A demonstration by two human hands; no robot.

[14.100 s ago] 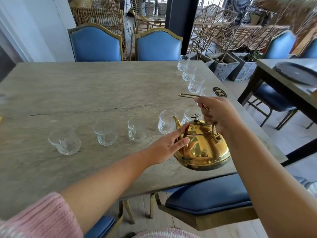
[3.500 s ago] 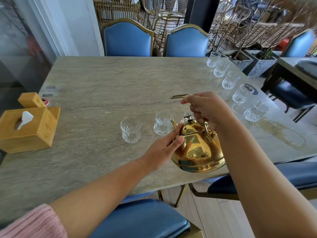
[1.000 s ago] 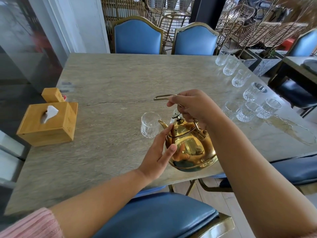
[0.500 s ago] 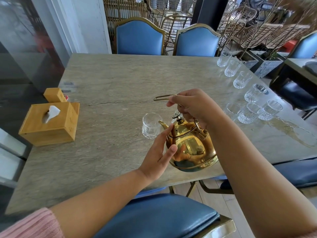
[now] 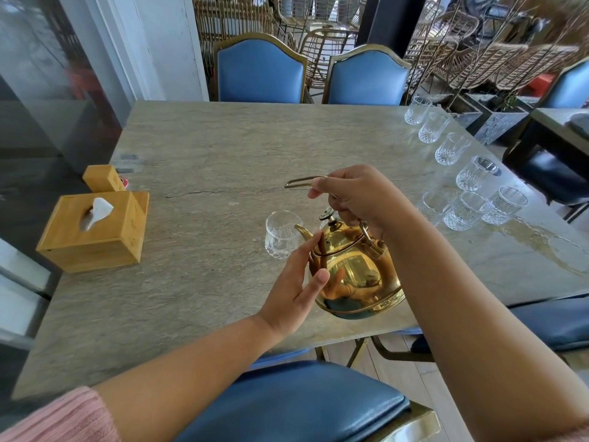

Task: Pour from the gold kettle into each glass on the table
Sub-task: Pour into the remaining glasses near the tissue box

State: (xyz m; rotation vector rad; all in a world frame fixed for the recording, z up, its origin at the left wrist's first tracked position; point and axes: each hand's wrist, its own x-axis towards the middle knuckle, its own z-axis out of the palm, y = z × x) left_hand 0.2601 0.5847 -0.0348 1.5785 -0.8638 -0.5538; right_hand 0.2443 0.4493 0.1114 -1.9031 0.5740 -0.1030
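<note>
kettle (image 5: pixel 357 275): gold, held off the surface (image 5: pixel 223 148) above its near edge, tilted to the left. its spout (image 5: pixel 301 229) reaches the rim of one glass (image 5: pixel 282 234) standing on the surface just left of it. whether liquid is running from the spout cannot be told.

right hand (image 5: pixel 357 196): fingers curled round the kettle's wire handle (image 5: pixel 299 183), bearing its weight from above. the free end of the handle sticks out to the left of the fist.

left hand (image 5: pixel 296 285): fingers straight and slightly spread, laid against the kettle's left side just below the base of the spout. it grips nothing.

other glasses: four stand in a row (image 5: pixel 452 148) along the right edge of the surface, running away from the person. three more form a cluster (image 5: pixel 465 215) near that edge, just right of the right forearm. all are well apart from the glass at the spout.

wet patch (image 5: pixel 541 244): a film of liquid lies on the surface at the near right, beside the cluster.

tissue box (image 5: pixel 95 231): wooden, at the left edge of the surface, a tissue poking from its slot. a smaller wooden block (image 5: pixel 103 178) stands just behind it.

seating: two blue chairs (image 5: pixel 259 71) at the far side, and a blue seat (image 5: pixel 302 400) below the near edge.
</note>
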